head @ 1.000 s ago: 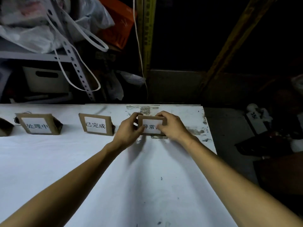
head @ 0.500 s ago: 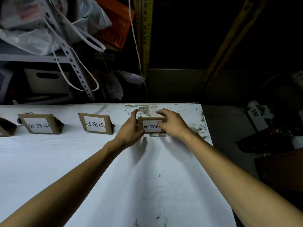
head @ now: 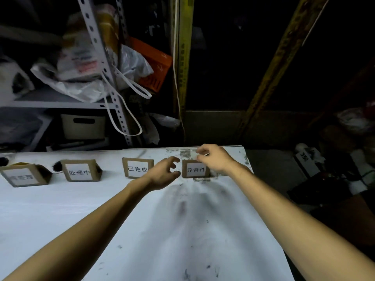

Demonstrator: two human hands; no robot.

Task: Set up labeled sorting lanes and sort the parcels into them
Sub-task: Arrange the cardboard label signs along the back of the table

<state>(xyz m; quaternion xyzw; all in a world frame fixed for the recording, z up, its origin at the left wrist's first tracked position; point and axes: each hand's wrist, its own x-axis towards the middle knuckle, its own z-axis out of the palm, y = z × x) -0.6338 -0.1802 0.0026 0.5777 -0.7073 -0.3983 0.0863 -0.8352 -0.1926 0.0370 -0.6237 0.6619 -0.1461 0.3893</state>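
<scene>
signs of folded brown cardboard, four in all, stand in a row along the far side of the white tabletop [head: 60,209], each with a white paper label on its near face. the leftmost sign [head: 24,176] has print too blurred to read. to its right stand the 处理中 sign [head: 80,171], the 已完成 sign [head: 137,168] and, farthest right, the 异常件 sign [head: 195,169], upright on a scuffed grey patch near the tabletop's far right corner. the left hand [head: 162,176] hovers just left of the 异常件 sign with its fingers spread and lightly bent, holding nothing. it covers the near right corner of the 已完成 sign, and whether its thumb touches the 异常件 sign's left edge cannot be told. the right hand [head: 213,158] is over the far right top edge of that same sign, fingers curled and thumb close to the forefinger; whether it pinches anything cannot be told. both bare forearms reach in from the near edge, with dark smudges on the tabletop between them. beyond the far edge, on the left, a perforated metal rack [head: 107,78] carries a white plastic bag [head: 81,88], with an orange crate [head: 156,63] to its right and a pale bin [head: 83,126] on the lower level.
</scene>
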